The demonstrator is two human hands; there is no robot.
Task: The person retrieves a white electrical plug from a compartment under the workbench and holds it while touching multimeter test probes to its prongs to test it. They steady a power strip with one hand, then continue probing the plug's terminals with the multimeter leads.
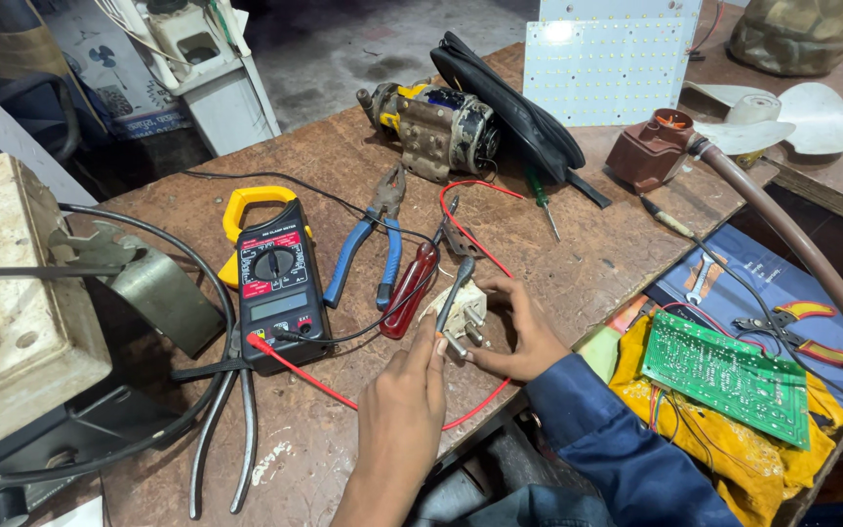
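- My right hand (524,337) cups a small cream three-pin plug (462,314) that sits near the front edge of the desk (587,263), its brass pins pointing up and toward me; my fingers close around its far side and hold it steady.
- My left hand (404,400) pinches a metal probe tip (454,293) between thumb and forefinger and presses it against the plug's pins.
- The plug looks light, hard and rigid, and I judge that its smooth plastic body would slide on the wood if I let go, so the best hold is around the body's sides, clear of the pins.
- The pins are stiff and bare metal; I keep my fingers off them.
- The probe is thin and probably slippery near the point, so I take it low on its shaft.
- A red lead (324,385) runs from the black and yellow clamp meter (275,283) at my left; whether it joins this probe I cannot quite tell.
- Blue-handled pliers (368,244) and a red-handled screwdriver (410,288) lie just beyond the plug.
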